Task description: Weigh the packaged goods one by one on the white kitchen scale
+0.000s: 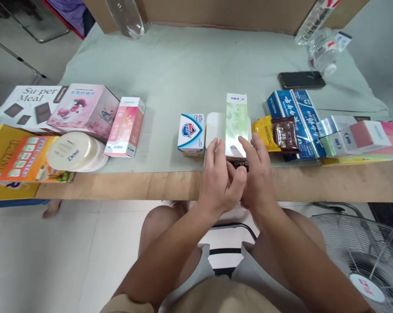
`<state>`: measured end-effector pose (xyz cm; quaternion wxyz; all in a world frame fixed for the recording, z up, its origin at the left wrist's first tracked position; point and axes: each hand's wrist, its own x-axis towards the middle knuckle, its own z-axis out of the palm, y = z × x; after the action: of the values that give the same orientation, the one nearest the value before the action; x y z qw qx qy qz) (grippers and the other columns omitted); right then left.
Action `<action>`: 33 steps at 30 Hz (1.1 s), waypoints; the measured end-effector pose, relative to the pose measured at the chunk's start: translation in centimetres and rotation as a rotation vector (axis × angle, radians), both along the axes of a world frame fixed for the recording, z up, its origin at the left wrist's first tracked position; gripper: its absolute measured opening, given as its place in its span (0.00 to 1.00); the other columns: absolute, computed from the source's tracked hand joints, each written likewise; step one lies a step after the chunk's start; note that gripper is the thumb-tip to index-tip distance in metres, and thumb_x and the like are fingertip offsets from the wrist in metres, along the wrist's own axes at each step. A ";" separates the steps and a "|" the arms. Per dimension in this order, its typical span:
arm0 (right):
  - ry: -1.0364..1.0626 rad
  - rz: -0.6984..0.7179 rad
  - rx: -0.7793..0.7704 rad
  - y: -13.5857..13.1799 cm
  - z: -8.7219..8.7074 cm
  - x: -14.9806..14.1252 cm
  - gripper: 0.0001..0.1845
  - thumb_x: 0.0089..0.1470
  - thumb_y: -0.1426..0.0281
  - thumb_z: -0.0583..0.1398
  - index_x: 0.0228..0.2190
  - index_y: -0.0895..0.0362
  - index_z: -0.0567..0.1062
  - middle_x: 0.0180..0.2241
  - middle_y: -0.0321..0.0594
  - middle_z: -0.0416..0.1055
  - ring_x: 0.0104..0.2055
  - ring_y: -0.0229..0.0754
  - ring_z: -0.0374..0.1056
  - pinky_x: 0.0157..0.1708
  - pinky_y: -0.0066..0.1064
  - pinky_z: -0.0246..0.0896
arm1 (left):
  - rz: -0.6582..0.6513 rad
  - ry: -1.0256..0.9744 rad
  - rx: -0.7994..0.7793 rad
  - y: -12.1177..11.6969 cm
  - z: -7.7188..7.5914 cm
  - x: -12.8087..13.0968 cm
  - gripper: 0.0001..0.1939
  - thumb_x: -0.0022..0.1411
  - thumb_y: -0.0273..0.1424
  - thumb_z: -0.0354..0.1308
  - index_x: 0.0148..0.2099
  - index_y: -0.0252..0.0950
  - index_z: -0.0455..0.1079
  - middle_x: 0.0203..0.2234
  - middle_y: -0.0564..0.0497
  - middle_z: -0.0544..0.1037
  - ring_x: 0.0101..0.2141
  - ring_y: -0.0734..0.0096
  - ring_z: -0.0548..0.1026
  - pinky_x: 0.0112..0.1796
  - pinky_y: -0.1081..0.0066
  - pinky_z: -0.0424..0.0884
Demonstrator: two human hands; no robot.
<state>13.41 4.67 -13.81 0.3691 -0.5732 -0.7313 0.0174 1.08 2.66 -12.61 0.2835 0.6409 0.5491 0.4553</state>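
My left hand (218, 178) is over the table's front edge, its fingers stretched forward toward a white case (215, 126) and its thumb pointing right. Close beside it, my right hand (259, 174) has its fingers extended, fingertips at the near right corner of a tall pale-green and white box (236, 124). Neither hand visibly grips anything; whether the fingertips touch the box is unclear. The green box lies on top of the white case. Left of them sits a white and blue Safeguard soap box (191, 133). A yellow packet (266, 134) and a brown packet (285, 134) lie right of my right hand.
Blue boxes (294, 117), a phone (301, 80) and a clear bottle (323, 53) are at right. At left stand a pink box (82, 111), a Dove jar (73, 152) and a coral box (125, 126). A fan (362, 256) stands below the wooden edge (128, 184).
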 end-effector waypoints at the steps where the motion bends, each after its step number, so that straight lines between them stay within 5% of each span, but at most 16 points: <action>1: -0.005 0.011 -0.045 0.1 0.2 0.2 0.29 0.65 0.55 0.61 0.63 0.52 0.70 0.69 0.57 0.63 0.69 0.61 0.65 0.63 0.59 0.69 | -0.016 0.000 -0.010 -0.1 -0.1 0.0 0.43 0.74 0.57 0.39 0.74 0.27 0.54 0.71 0.25 0.59 0.73 0.43 0.59 0.69 0.43 0.62; 6: -0.025 0.096 -0.149 0.5 0.6 0.7 0.26 0.66 0.59 0.60 0.63 0.50 0.73 0.63 0.52 0.74 0.60 0.56 0.75 0.57 0.51 0.75 | -0.104 0.003 0.050 -0.2 -0.7 0.5 0.44 0.73 0.57 0.39 0.73 0.24 0.54 0.72 0.24 0.60 0.73 0.44 0.59 0.68 0.45 0.65; 12: 0.032 -0.001 0.215 0.6 1.0 -0.9 0.24 0.67 0.59 0.61 0.61 0.48 0.75 0.59 0.47 0.78 0.63 0.54 0.74 0.58 0.47 0.76 | -0.074 -0.116 0.390 0.0 0.6 -0.4 0.33 0.75 0.49 0.43 0.70 0.31 0.59 0.68 0.31 0.67 0.71 0.49 0.64 0.66 0.51 0.69; 16: 0.072 0.094 0.373 0.3 2.2 -4.4 0.27 0.63 0.60 0.66 0.62 0.49 0.75 0.55 0.48 0.80 0.60 0.56 0.77 0.55 0.44 0.78 | 0.195 -0.233 0.633 -0.5 1.9 -3.9 0.18 0.73 0.44 0.48 0.54 0.39 0.70 0.48 0.42 0.77 0.54 0.54 0.76 0.54 0.54 0.74; 18: 0.100 0.163 0.353 -0.2 3.0 -7.2 0.26 0.62 0.61 0.67 0.60 0.50 0.76 0.55 0.49 0.80 0.60 0.57 0.76 0.56 0.45 0.77 | 0.393 -0.378 0.660 -0.7 2.1 -6.5 0.10 0.71 0.40 0.53 0.42 0.40 0.69 0.35 0.49 0.72 0.40 0.61 0.73 0.44 0.61 0.72; 25: 0.007 0.284 -0.102 0.0 4.1 -18.6 0.26 0.65 0.58 0.61 0.62 0.48 0.74 0.65 0.49 0.72 0.67 0.59 0.70 0.56 0.47 0.76 | 0.900 -1.214 0.201 -0.4 2.4 -15.4 0.15 0.68 0.30 0.50 0.27 0.38 0.56 0.25 0.56 0.57 0.25 0.75 0.59 0.31 0.72 0.59; 29: -0.136 0.266 -0.318 1.4 4.1 -23.0 0.28 0.64 0.61 0.60 0.64 0.47 0.72 0.66 0.48 0.71 0.58 0.60 0.75 0.53 0.51 0.75 | 0.922 -1.519 -0.050 -0.1 2.8 -17.4 0.16 0.71 0.30 0.45 0.29 0.36 0.62 0.25 0.55 0.65 0.26 0.76 0.66 0.34 0.73 0.62; 33: -0.171 0.330 -0.372 1.9 3.9 -24.6 0.28 0.66 0.60 0.56 0.64 0.51 0.72 0.65 0.48 0.71 0.60 0.59 0.73 0.56 0.53 0.72 | 0.880 -1.670 -0.127 0.2 3.1 -17.6 0.16 0.72 0.32 0.45 0.32 0.35 0.67 0.29 0.52 0.70 0.31 0.75 0.72 0.39 0.73 0.66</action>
<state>-11.18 6.54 -9.92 0.1862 -0.5038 -0.8276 0.1631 -16.54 2.86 -9.52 0.4221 -0.1736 0.3848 0.8022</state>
